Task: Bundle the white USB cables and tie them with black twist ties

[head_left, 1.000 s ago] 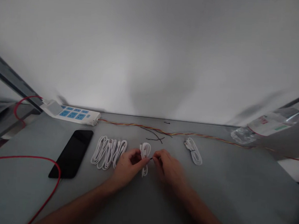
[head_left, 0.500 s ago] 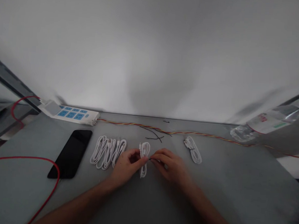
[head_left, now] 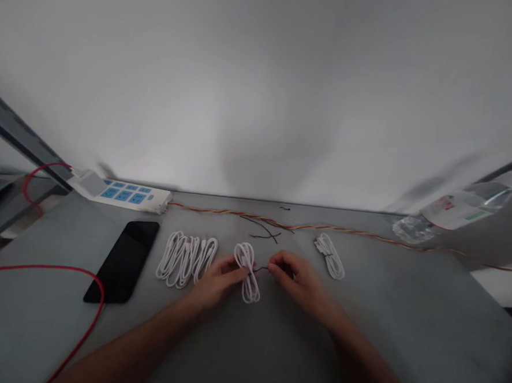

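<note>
Grey tabletop (head_left: pixel 273 343) bears a limp-looking coiled white cable (head_left: pixel 247 280), pinched mid-coil by the left hand (head_left: pixel 218 279), its thin black tie (head_left: pixel 260 268) by the right hand (head_left: pixel 296 275).

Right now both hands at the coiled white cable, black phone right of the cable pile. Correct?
No. Head view: black phone lies left of the cable pile, not right. Left hand and right hand are at the coiled white cable, right pinching its dark tie.
</note>
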`<state>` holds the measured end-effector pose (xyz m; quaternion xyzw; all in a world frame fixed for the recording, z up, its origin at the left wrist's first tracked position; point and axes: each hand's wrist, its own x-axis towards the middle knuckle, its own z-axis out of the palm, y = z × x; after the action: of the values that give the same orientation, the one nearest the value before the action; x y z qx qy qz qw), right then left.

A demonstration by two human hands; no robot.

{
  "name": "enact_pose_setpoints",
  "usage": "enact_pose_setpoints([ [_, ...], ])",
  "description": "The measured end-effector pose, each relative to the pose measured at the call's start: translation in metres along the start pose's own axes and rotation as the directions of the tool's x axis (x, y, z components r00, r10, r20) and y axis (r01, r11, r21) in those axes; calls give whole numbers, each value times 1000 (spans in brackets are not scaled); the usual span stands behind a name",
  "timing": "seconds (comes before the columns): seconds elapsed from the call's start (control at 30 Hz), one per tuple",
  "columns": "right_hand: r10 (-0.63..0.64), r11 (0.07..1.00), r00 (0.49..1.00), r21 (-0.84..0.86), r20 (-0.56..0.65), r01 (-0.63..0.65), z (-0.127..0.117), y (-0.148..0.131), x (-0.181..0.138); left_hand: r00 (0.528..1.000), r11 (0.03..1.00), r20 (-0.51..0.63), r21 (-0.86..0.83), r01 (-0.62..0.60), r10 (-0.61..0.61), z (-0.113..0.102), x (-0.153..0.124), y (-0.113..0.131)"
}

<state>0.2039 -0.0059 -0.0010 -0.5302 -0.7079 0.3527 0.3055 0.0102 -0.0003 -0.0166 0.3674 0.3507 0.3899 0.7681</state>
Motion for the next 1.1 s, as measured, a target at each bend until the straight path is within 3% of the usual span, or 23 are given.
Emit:
enact_pose_setpoints([
  [0.13, -52, 997, 998, -53, -30, 50, 2, -1, -1, 975, 947, 182, -270, 171, -124, 0, -3, 7],
  [0.3, -55, 994, 994, -99, -95, 46, 1, 4, 1, 963, 936, 231, -287, 201, -136, 0, -10, 12],
  [0.43, -42, 993, 984, -120, -171, 21, -3, 5, 1, 998, 1000, -57, -11, 13, -14, 0, -7, 6],
  [0.5, -67, 991, 981, -124, -183, 45, -4, 3, -1, 978, 976, -194, 214, -39, 82, 0, -4, 3],
  [0.6, -98, 990, 979, -116, -179, 78, -4, -1, -4, 932, 875, -292, 481, -50, 214, -2, -1, 0],
  [0.77, -87, 991, 982, -118, -169, 68, -3, -2, -4, 901, 749, -313, 663, -19, 300, -3, -3, 4],
  [0.97, -149, 971, 986, -202, -77, 131, 6, 2, -2, 899, 619, -211, 781, -80, 382, 0, -6, 8],
  [1.1, -153, 958, 988, -247, -7, 147, 9, 3, -2, 894, 621, -234, 781, -61, 383, 2, -7, 10],
])
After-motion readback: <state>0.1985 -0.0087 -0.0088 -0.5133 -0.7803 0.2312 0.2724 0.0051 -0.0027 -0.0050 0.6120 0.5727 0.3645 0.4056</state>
